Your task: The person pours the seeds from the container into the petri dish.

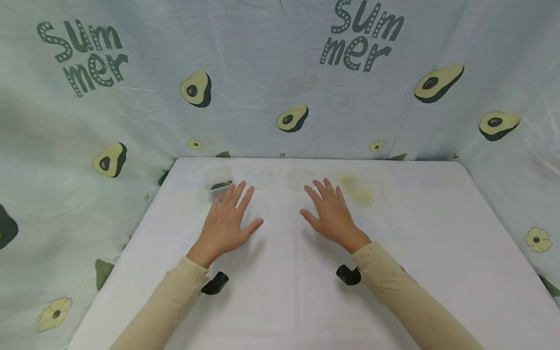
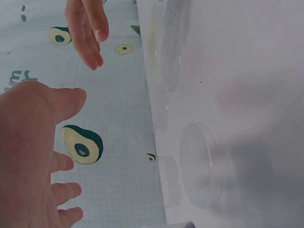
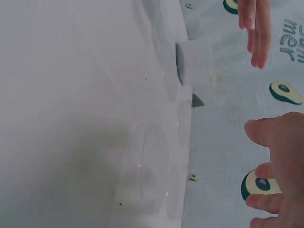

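My left hand (image 1: 225, 228) hovers over the white table with its fingers spread and nothing in them. Its fingertips overlap the front of a clear container (image 1: 221, 192) with something dark in it. Opposite, my right hand (image 1: 333, 218) is likewise spread and holds nothing, its fingertips close to the clear round dishes. Between the hands lie several of these shallow see-through dishes, among them a back left dish (image 1: 261, 179) and a back right dish (image 1: 300, 180). One dish (image 2: 201, 166) shows below the palm in the left wrist view, another (image 3: 145, 166) in the right wrist view.
A clear item with yellowish patches (image 1: 356, 189) lies beyond the right hand. The white table (image 1: 428, 218) ends at a hanging cloth (image 1: 245, 116) printed with avocados. Black wrist cameras, such as the left one (image 1: 215, 283), stick out at the sleeves.
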Tool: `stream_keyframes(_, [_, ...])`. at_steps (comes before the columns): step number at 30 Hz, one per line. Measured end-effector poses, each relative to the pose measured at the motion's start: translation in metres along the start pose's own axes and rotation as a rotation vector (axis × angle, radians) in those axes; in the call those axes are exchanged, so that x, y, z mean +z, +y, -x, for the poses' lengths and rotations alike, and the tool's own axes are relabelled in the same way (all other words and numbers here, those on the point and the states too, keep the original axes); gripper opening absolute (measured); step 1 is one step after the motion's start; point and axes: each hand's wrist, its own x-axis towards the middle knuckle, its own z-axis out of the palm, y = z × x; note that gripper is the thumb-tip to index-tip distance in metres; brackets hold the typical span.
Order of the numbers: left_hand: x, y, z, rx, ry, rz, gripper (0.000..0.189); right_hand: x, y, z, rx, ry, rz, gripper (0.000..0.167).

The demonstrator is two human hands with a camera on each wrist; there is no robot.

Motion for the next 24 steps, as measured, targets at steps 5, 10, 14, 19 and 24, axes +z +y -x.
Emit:
stream_keyframes(5, [0.001, 0.002, 0.001, -0.016, -0.014, 0.006, 0.078, 0.000, 0.001, -0.001, -0.006, 0.004, 0.015, 0.063])
stream_keyframes(10, [-0.003, 0.001, 0.003, -0.037, -0.023, 0.001, 0.078, 0.000, 0.000, -0.004, -0.013, -0.004, 0.004, 0.062])
stream_keyframes(14, [-0.005, -0.004, 0.004, -0.040, -0.003, -0.004, 0.077, 0.001, -0.002, -0.008, -0.016, -0.005, -0.004, 0.062])
stream_keyframes(19, [-0.004, -0.012, 0.005, -0.049, -0.006, -0.014, 0.077, 0.004, -0.006, -0.013, -0.014, -0.023, -0.009, 0.062])
stream_keyframes(24, [-0.004, -0.021, 0.005, -0.065, 0.002, -0.011, 0.077, 0.007, -0.011, -0.020, -0.013, -0.036, -0.013, 0.063])
